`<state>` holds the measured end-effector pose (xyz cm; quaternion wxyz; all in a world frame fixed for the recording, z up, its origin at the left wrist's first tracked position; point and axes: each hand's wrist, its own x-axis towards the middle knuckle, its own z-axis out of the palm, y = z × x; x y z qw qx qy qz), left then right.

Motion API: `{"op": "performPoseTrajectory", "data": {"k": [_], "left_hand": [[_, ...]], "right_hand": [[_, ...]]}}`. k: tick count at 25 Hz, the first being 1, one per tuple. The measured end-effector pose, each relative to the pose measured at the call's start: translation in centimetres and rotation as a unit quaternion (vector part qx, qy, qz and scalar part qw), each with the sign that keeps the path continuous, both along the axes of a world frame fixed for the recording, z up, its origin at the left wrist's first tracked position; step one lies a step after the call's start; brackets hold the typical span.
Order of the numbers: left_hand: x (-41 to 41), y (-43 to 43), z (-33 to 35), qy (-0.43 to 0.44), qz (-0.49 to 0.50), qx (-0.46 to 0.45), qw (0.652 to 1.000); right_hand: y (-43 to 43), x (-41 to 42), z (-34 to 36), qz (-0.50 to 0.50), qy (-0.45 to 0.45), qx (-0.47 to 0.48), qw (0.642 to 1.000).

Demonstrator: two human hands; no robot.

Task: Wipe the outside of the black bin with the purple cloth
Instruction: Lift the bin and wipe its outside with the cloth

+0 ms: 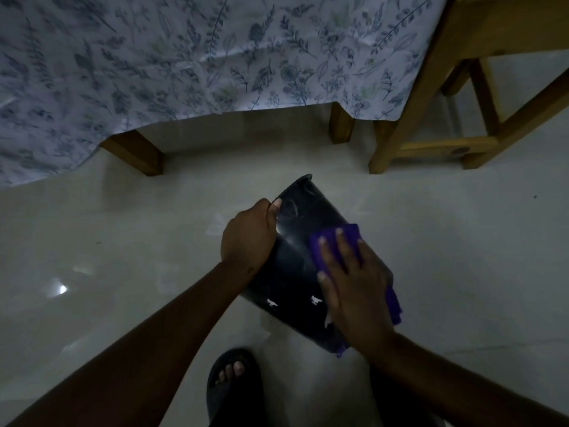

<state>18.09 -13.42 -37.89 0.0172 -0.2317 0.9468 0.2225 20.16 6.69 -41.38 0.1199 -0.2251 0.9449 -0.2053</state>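
The black bin is tilted on its side above the pale floor, its narrower end pointing away from me. White scuffs mark its near end. My left hand grips the bin's left side, thumb on top. My right hand lies flat on the bin's right side and presses the purple cloth against it. The cloth shows under my fingers and hangs down past the bin's near right edge.
A table with a blue floral tablecloth and wooden legs stands ahead. A wooden chair is at the right. My foot in a dark sandal rests on the glossy tiled floor just below the bin.
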Motion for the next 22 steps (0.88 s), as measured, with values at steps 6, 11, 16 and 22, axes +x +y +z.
{"op": "performPoseTrajectory", "data": {"k": [6, 11, 16, 22], "left_hand": [[0.5, -0.6, -0.3, 0.024, -0.004, 0.020, 1.000], [-0.8, 0.2, 0.0, -0.003, 0.004, -0.009, 1.000], [-0.1, -0.5, -0.5, 0.014, -0.002, 0.012, 1.000], [-0.1, 0.1, -0.2, 0.009, 0.005, -0.016, 1.000]], "right_hand": [[-1.0, -5.4, -1.4, -0.024, -0.036, -0.042, 0.998], [-0.6, -1.1, -0.4, -0.054, -0.020, 0.021, 0.998], [-1.1, -1.1, -0.6, 0.059, 0.032, 0.003, 0.998], [-1.4, -4.0, 0.0, -0.097, -0.106, 0.000, 0.990]]}}
